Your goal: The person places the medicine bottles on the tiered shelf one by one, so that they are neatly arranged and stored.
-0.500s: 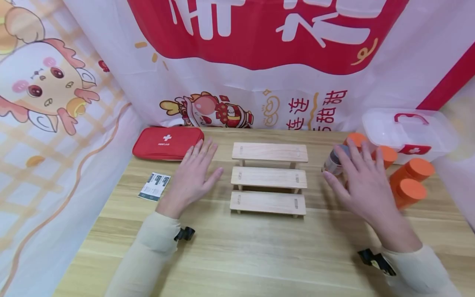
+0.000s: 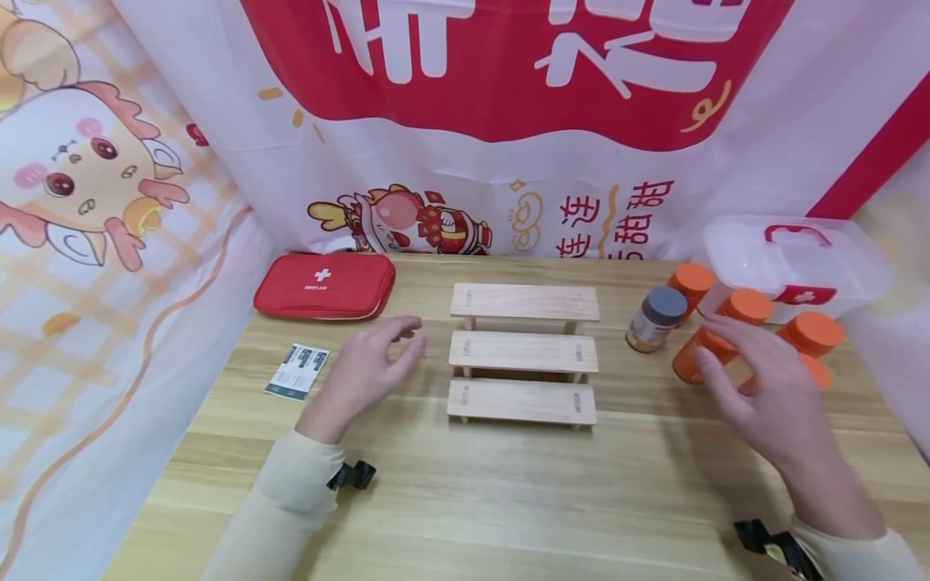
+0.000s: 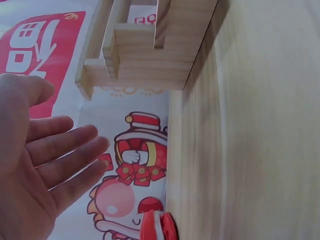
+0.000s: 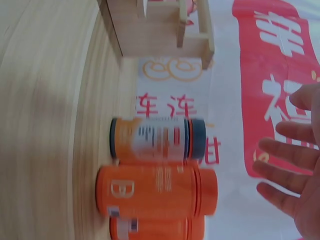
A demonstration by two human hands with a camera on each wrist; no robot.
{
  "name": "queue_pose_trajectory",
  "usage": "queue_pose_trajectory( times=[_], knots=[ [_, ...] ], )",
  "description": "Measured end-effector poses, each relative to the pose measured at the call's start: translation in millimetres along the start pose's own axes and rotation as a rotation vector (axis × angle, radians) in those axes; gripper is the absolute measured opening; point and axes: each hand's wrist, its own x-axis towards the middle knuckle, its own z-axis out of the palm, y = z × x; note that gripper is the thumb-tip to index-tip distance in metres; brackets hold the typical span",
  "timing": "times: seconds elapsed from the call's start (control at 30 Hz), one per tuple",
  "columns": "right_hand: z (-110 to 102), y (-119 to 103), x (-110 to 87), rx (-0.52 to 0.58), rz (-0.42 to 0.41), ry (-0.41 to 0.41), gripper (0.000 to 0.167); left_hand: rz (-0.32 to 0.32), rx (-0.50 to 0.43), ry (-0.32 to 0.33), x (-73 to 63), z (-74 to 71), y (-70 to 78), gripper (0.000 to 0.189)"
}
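My left hand [image 2: 366, 367] hovers over the table left of the three-step wooden rack [image 2: 523, 351], fingers loosely bent and holding nothing. In the left wrist view its palm and slightly spread fingers show plainly. On the right, my right hand [image 2: 770, 387] hangs above the orange bottles, partly covering them. The right wrist view shows its fingers apart from every bottle. Nearest to it stands an orange bottle [image 4: 150, 192] marked with a "B". Beside that is a smaller bottle with a grey cap [image 2: 657, 319]. More orange-capped bottles [image 2: 814, 332] stand behind and under the hand.
A red first-aid pouch [image 2: 324, 286] lies at the back left, with a small printed card [image 2: 298, 371] in front of it. At the back right sits a translucent white box [image 2: 799, 258] with a red handle. Printed cloth [image 2: 436, 161] hangs behind the table.
My right hand has drawn back toward me and to the right, uncovering the grey-capped bottle. My left hand has moved slightly nearer me, its fingers going from straight to loosely bent.
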Motion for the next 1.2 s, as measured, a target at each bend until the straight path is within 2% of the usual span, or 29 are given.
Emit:
queue_pose_trajectory(
  times=[0.13, 0.23, 0.33, 0.43, 0.6, 0.73, 0.83, 0.93, 1.07, 1.2],
  knots=[
    [-10.1, 6.9, -9.6, 0.01, -0.001, 0.026, 0.042, -0.052, -0.128, -0.08, -4.1, 1.8, -0.7, 0.048],
    [-17.0, 15.4, -17.9, 0.025, -0.007, 0.077, 0.038, -0.093, -0.204, -0.15, -6.9, 4.1, -4.0, 0.052],
    [-23.7, 26.4, -27.9, 0.041, 0.025, 0.132, 0.037, -0.131, -0.282, -0.219, -9.0, 7.9, -9.3, 0.057],
    [-29.3, 36.4, -39.1, 0.075, 0.082, 0.19, 0.033, -0.164, -0.328, -0.26, -13.2, 12.9, -13.2, 0.061],
    [-33.4, 48.3, -56.7, 0.136, 0.225, 0.303, 0.036, -0.197, -0.339, -0.289, -24.8, 20.5, -15.2, 0.063],
    [-33.2, 54.3, -66.5, 0.154, 0.45, 0.35, 0.043, -0.193, -0.388, -0.331, -30.3, 25.9, -14.1, 0.066],
    [-32.5, 59.5, -70.2, 0.196, 0.592, 0.343, 0.051, -0.205, -0.427, -0.366, -32.0, 30.4, -12.6, 0.068],
    [-32.5, 66.1, -72.0, 0.286, 0.687, 0.305, 0.056, -0.219, -0.446, -0.39, -33.6, 34.7, -12.0, 0.069],
    [-33.2, 77.0, -75.6, 0.383, 0.759, 0.19, 0.061, -0.206, -0.491, -0.414, -34.8, 38.3, -11.2, 0.071],
    [-32.4, 86.7, -78.7, 0.409, 0.825, 0.052, 0.067, -0.203, -0.537, -0.437, -35.6, 39.7, -10.5, 0.073]
  ],
)
